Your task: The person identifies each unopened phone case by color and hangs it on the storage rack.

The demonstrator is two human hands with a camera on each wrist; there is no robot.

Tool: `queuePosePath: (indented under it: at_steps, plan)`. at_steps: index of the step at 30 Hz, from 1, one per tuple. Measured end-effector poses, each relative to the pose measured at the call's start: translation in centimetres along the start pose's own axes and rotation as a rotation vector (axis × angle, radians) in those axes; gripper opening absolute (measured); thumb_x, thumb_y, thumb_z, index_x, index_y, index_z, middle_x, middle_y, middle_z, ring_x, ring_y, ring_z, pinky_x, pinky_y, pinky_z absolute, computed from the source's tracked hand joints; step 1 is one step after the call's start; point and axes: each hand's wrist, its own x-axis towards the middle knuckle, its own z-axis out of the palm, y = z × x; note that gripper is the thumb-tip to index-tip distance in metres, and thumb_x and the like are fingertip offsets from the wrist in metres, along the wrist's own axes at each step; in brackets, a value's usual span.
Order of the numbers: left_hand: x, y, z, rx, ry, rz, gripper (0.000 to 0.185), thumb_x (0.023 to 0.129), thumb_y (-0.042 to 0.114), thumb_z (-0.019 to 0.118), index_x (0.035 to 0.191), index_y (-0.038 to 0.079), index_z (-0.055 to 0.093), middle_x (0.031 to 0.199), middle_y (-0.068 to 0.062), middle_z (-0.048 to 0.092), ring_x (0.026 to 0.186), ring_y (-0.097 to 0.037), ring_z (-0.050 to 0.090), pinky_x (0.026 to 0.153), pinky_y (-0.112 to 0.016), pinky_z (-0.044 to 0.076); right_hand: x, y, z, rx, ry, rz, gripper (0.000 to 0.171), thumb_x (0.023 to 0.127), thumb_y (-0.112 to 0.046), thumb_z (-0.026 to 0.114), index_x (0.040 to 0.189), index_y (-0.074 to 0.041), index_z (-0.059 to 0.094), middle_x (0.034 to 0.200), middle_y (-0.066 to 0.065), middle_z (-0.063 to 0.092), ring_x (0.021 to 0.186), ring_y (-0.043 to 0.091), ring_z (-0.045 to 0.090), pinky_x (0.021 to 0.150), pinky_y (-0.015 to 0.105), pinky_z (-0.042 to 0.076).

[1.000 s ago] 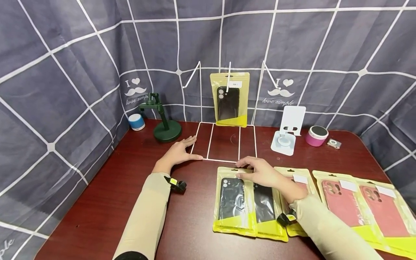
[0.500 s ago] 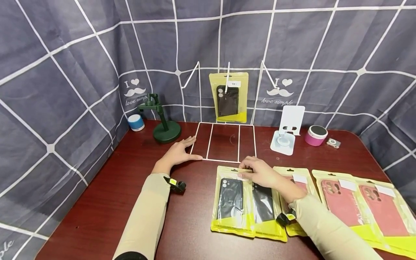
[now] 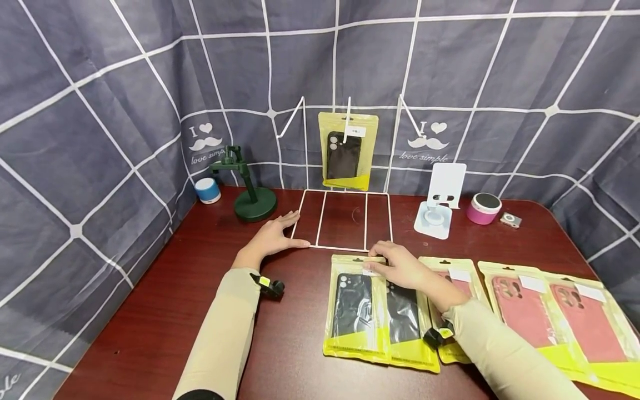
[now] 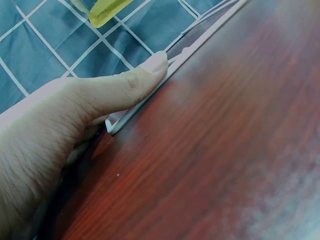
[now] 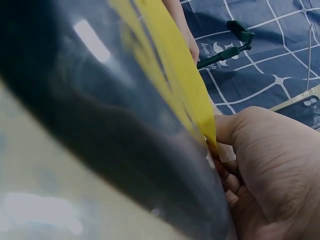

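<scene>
My left hand (image 3: 270,236) rests at the front left corner of a white wire display rack (image 3: 345,248), its thumb (image 4: 127,90) laid along the front wire. Farther right, my right hand (image 3: 402,266) pinches the top edge of a yellow-edged phone case package (image 3: 354,305) with a black case inside; in the right wrist view the thumb lies over the edge of the package (image 5: 200,100). A second package with a black case (image 3: 404,316) lies partly under it. Another phone case package (image 3: 348,155) hangs on the rack's middle hook.
Several packages with pink phone cases (image 3: 525,305) lie at the right. Behind the left hand stand a dark green stand (image 3: 255,204) and a blue speaker (image 3: 208,190). A white phone stand (image 3: 446,183), a pink speaker (image 3: 484,209) and a small silver gadget (image 3: 510,220) are at the back right.
The right fingers have shifted slightly right along the package's top and closed on its edge. The hanging package has swung back to rest. The left hand stays on the rack.
</scene>
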Motion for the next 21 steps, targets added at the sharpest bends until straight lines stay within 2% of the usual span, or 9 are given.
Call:
queuePosePath:
  at_steps: [6,13,17,21]
  plan:
    - [-0.24,0.07,-0.09,0.001,-0.003,-0.009,0.114,0.068,0.088,0.062,0.159,0.025,0.034,0.164,-0.001,0.027,0.150,-0.033,0.024,0.119,-0.054,0.024,0.01,0.02,-0.08,0.007,-0.005,-0.052,0.011,0.095,-0.025,0.072,0.089,-0.023,0.063,0.083,-0.010,0.052,0.072,0.011,0.045,0.065,0.029,0.040]
    - [-0.09,0.11,-0.17,0.009,0.005,0.011,0.113,0.070,0.087,0.063,0.158,0.023,0.034,0.164,-0.002,0.027,0.150,-0.035,0.024,0.120,-0.053,0.021,0.04,0.40,-0.33,-0.058,-0.022,-0.125,0.011,0.090,-0.015,0.072,0.095,-0.020,0.064,0.093,-0.010,0.059,0.082,0.011,0.049,0.072,0.032,0.045]
    - [0.04,0.02,-0.08,0.009,-0.003,0.004,0.112,0.070,0.087,0.063,0.159,0.024,0.033,0.165,0.000,0.026,0.150,-0.035,0.024,0.120,-0.053,0.023,0.07,0.39,-0.43,-0.025,-0.012,-0.112,0.011,0.091,-0.014,0.073,0.097,-0.020,0.066,0.089,-0.011,0.058,0.076,0.009,0.049,0.067,0.030,0.044]
    - [0.06,-0.03,-0.09,0.001,-0.007,0.009,0.113,0.070,0.087,0.063,0.159,0.023,0.034,0.165,0.000,0.026,0.151,-0.033,0.023,0.119,-0.053,0.024,0.19,-0.13,-0.58,0.074,0.034,-0.026,0.007,0.093,-0.017,0.073,0.098,-0.022,0.069,0.072,-0.013,0.054,0.061,0.007,0.047,0.056,0.026,0.042]
